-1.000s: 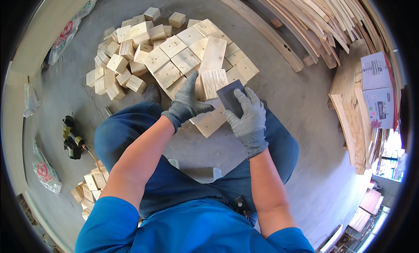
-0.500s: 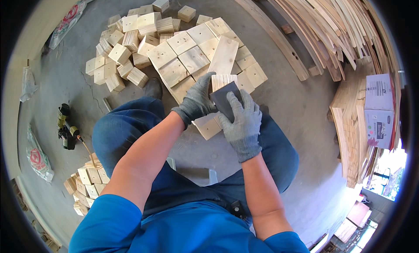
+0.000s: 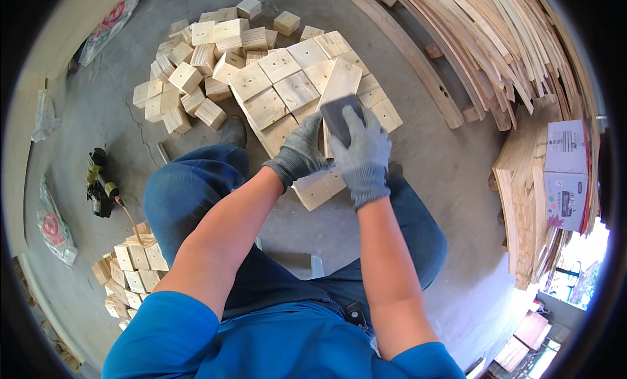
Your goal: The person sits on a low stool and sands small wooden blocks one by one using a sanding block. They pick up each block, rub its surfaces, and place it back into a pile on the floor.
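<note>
Right hand (image 3: 361,150), gray knit glove: fingers and thumb spread over a dark block (image 3: 336,121), clamped on it from above and the sides. Left hand (image 3: 302,150), same glove, sits just beside it, thumb toward the right hand, fingers curved and partly open; can't tell if it has hold of the wood hidden under the dark block.

Dark block is flat-faced, roughly rectangular, at the near end of a pale board (image 3: 344,80), between the two hands. Its visible left edge runs away from the person, far end leaning left; the glove covers too much to be sure of the long axis. The board's long axis runs away too, far end leaning right, lying across a grid of wood blocks (image 3: 281,65), most with small dark holes on top.

Beyond the grid on the left: a loose heap of cubes (image 3: 189,78), turned every way. Lower left, by the knee: a second heap (image 3: 134,268), and near it a dark power tool (image 3: 98,183) with a yellowish hose (image 3: 134,222).

Markings: a white carton (image 3: 567,176) at right carries a dark printed panel, lines of print and colored dots. A white sack (image 3: 55,229) at left has a round red emblem; another sack (image 3: 111,26) farther up has red print too. Long planks (image 3: 483,46) fill the upper right.
</note>
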`<state>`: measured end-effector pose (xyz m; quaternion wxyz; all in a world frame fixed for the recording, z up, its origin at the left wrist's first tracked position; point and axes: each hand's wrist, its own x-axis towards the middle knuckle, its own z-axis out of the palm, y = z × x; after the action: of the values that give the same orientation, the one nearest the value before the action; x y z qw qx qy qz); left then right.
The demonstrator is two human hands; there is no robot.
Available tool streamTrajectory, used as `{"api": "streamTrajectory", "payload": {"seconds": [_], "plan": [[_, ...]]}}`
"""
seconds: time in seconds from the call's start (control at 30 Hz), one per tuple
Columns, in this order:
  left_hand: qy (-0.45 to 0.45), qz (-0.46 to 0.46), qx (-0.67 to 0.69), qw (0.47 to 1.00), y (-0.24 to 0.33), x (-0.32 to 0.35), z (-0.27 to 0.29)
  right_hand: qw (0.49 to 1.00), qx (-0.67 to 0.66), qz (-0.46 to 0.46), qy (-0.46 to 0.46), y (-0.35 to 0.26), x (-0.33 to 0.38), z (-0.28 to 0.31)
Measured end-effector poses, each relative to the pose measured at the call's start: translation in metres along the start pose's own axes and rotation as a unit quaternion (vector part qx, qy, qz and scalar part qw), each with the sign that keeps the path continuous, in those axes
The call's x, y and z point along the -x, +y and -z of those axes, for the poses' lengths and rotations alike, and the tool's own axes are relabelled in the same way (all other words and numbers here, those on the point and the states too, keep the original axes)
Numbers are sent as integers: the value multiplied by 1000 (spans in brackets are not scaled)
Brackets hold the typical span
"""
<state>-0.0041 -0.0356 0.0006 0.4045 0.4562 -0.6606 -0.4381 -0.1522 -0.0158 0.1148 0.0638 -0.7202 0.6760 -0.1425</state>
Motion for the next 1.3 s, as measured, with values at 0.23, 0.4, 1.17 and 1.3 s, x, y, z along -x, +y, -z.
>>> {"api": "streamTrajectory", "payload": {"seconds": [0.23,0.4,1.17,1.3], "plan": [[-19,26,34,999,-16,2,-4,999,-27,18,12,13,102,4],[-5,43,9,999,-3,2,-3,999,-10,16,32,8,79,-1],[-1,26,25,999,-8,2,-5,1000,-18,-7,21,4,97,4],[-5,23,5,1000,-2,3,-3,999,-1,6,45,12,78,-4]]}}
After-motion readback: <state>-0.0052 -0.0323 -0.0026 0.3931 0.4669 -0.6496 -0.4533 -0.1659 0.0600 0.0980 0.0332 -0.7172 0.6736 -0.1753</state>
